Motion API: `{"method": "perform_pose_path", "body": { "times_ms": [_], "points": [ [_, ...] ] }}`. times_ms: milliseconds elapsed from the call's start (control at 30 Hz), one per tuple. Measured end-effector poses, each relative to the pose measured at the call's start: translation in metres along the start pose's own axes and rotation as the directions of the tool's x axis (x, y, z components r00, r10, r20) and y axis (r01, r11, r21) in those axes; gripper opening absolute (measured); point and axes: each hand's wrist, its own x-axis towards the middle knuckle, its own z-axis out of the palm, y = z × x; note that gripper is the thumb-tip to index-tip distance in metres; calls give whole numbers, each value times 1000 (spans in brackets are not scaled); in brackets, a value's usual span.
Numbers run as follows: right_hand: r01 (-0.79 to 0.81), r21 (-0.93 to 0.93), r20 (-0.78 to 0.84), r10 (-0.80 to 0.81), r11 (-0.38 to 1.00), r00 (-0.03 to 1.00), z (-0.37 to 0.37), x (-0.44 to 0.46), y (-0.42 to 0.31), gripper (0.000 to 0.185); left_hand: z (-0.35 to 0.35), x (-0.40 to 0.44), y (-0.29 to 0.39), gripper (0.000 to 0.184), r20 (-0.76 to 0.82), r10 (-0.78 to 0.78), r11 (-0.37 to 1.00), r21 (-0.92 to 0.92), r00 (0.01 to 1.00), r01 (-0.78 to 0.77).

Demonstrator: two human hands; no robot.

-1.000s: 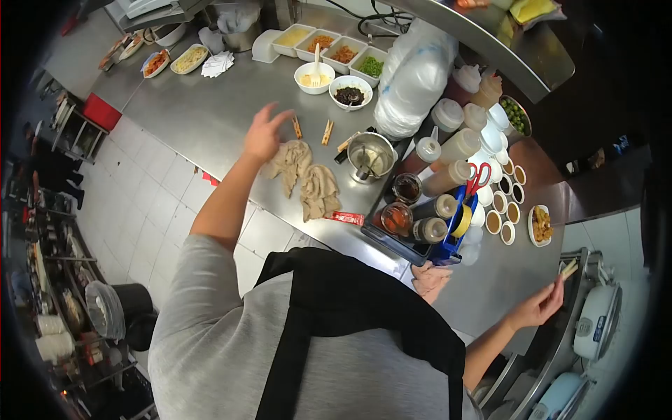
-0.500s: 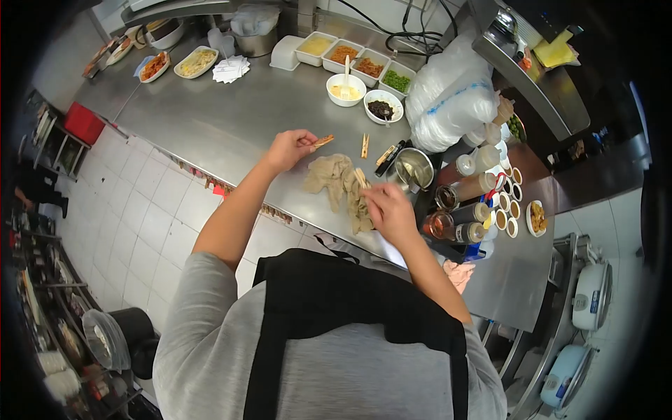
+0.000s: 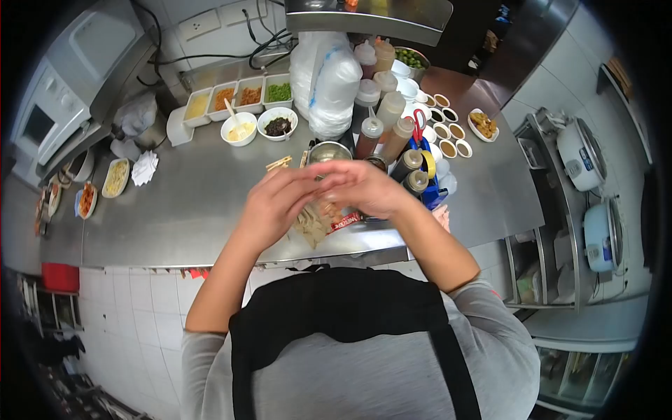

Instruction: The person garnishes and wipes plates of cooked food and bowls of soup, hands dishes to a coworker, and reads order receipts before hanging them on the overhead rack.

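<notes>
My left hand [image 3: 274,204] and my right hand [image 3: 365,187] meet above the front of the steel counter, fingers stretched out and overlapping at the tips. Neither shows anything held. Just beyond my left fingers lie wooden clothespins [image 3: 278,163]. A crumpled beige cloth [image 3: 310,229] is partly hidden below my hands. Beside it, a clear container with a red label [image 3: 344,222] shows under my right hand. Behind my fingertips stands a round metal pot [image 3: 329,150], its lower part covered by my hands.
At the back are white tubs of chopped food [image 3: 250,92], two white bowls [image 3: 277,124] and a plastic-wrapped stack [image 3: 329,91]. Sauce bottles [image 3: 392,112] and small sauce cups [image 3: 448,148] crowd the right. Plates of food [image 3: 115,178] and white papers [image 3: 145,169] lie left.
My left hand has let go of a clothespin, and my right hand has released the wooden pieces it held. Both hands have come together. The view has turned right, and the red-labelled container now shows.
</notes>
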Motion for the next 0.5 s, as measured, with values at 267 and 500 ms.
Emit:
{"method": "perform_pose_path", "body": {
  "times_ms": [267,500],
  "points": [
    [161,252,-170,-121,954,978,-115,-102,-51,40,61,48,33,46,-225,-84,962,235,971,138],
    [159,-290,-707,-323,944,629,-268,-228,-73,40,124,-27,26,39,-357,-458,776,285,814,562]
  ]
}}
